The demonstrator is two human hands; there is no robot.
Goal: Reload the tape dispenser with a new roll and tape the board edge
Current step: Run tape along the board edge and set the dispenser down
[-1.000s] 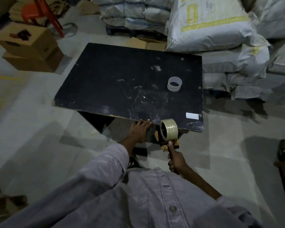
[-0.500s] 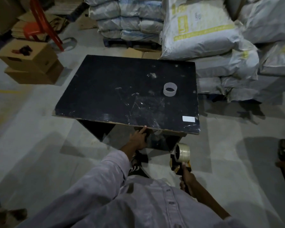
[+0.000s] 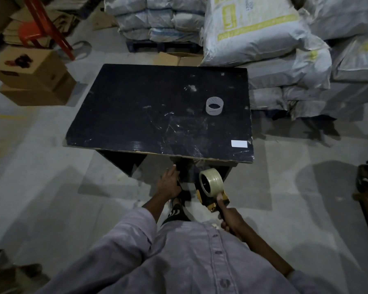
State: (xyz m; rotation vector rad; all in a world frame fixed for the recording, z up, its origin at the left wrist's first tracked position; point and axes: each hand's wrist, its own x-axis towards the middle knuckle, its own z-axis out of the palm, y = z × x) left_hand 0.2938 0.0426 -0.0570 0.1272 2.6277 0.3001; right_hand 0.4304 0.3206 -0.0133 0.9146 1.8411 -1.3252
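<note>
Now the right hand (image 3: 229,217) grips the tape dispenser (image 3: 212,197), new roll (image 3: 211,181) loaded, lower than a second ago, below the board (image 3: 136,107) edge. Left hand (image 3: 170,183), fingers seemingly together, has dropped off that edge. Empty core (image 3: 214,105) stays put.

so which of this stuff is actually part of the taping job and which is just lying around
In use:
tape dispenser, in right hand
new roll
black board
left hand

Lying about:
empty core
cardboard boxes
sacks
red stool
</note>
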